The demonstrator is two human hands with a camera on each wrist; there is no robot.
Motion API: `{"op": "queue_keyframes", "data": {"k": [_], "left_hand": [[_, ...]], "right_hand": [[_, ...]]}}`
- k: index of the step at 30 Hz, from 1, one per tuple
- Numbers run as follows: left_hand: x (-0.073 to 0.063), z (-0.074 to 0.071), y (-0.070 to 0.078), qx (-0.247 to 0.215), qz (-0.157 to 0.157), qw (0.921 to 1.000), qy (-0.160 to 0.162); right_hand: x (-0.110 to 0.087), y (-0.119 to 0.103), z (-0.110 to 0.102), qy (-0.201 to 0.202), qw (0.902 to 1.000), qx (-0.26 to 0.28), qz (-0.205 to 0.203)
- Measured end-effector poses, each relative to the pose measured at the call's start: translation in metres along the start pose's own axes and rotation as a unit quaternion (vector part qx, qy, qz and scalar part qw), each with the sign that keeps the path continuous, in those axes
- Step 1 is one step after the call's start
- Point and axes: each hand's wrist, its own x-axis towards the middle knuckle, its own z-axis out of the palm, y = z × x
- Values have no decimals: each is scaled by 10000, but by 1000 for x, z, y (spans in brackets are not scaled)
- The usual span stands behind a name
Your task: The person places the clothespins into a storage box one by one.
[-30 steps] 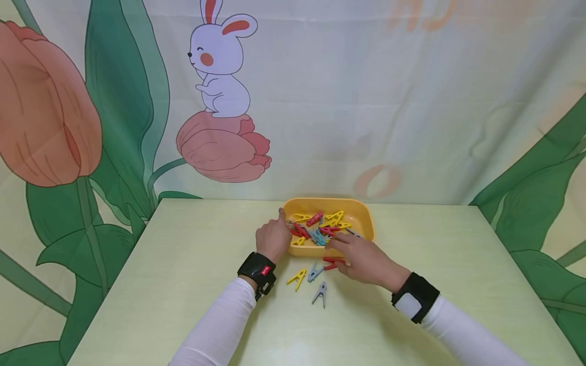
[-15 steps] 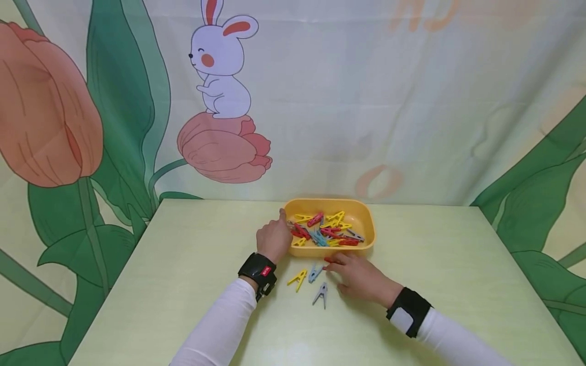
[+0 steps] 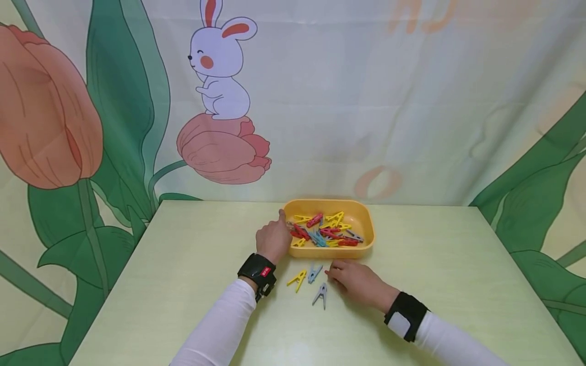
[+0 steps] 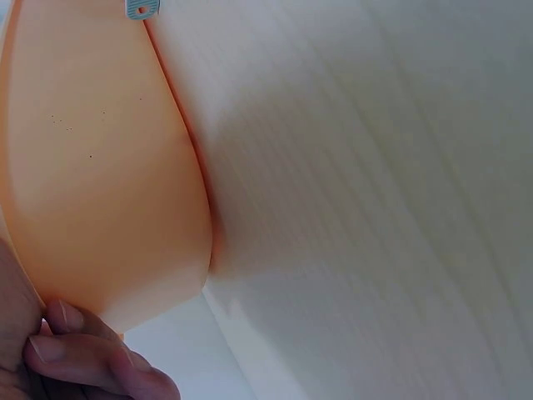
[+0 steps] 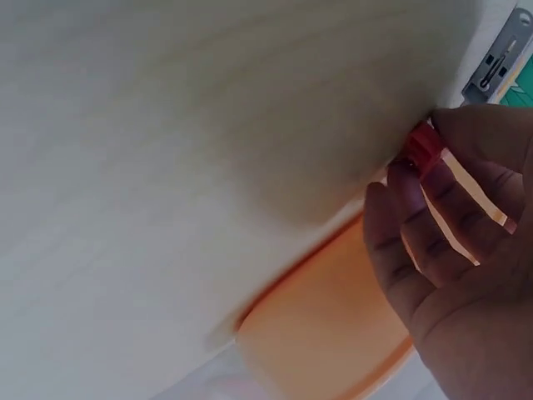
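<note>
My left hand (image 3: 273, 239) grips the left end of a yellow plastic tray (image 3: 336, 252), its curled fingers at the rim in the left wrist view. Just in front of the tray, my right hand (image 3: 359, 282) pinches a red clothespin (image 5: 423, 150) between thumb and fingers, low over the table. In the head view the hand hides most of that clothespin. Left of it lie a yellow clothespin (image 3: 297, 278), a light blue clothespin (image 3: 314, 274) and, nearer the person, a grey clothespin (image 3: 321, 294).
Inside the tray lies a loose pile of several red, yellow, blue and grey clothespins (image 3: 318, 237). The pale table (image 3: 192, 264) ends at the back against a printed cloth (image 3: 316, 112) with a rabbit and tulips.
My right hand has come back from the tray's front rim towards the person and now pinches the red clothespin that lay on the table. My left hand stays at the tray.
</note>
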Motion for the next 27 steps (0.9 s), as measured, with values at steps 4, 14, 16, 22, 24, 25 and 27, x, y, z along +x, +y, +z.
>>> {"op": "queue_keyframes", "data": {"k": [4, 14, 16, 22, 24, 25, 27], "left_hand": [[0, 0, 0, -32, -22, 10000, -36], [0, -2, -1, -38, 11, 10000, 8], [0, -2, -1, -33, 29, 10000, 17], [0, 0, -1, -30, 84, 9999, 79], [0, 0, -1, -25, 75, 9999, 73], [0, 0, -1, -24, 72, 9999, 75], [0, 0, 0, -22, 61, 10000, 70]], "right_hand": [[-1, 0, 2, -62, 10000, -20, -20], [0, -9, -41, 151, 9997, -104, -165], [2, -9, -54, 276, 9991, -247, -210], [10, -2, -89, 626, 9956, -696, -85], [14, 2, -98, 735, 9944, -763, -33], [17, 5, -101, 786, 9940, -761, -1], [21, 10, -107, 872, 9935, -728, 46]]}}
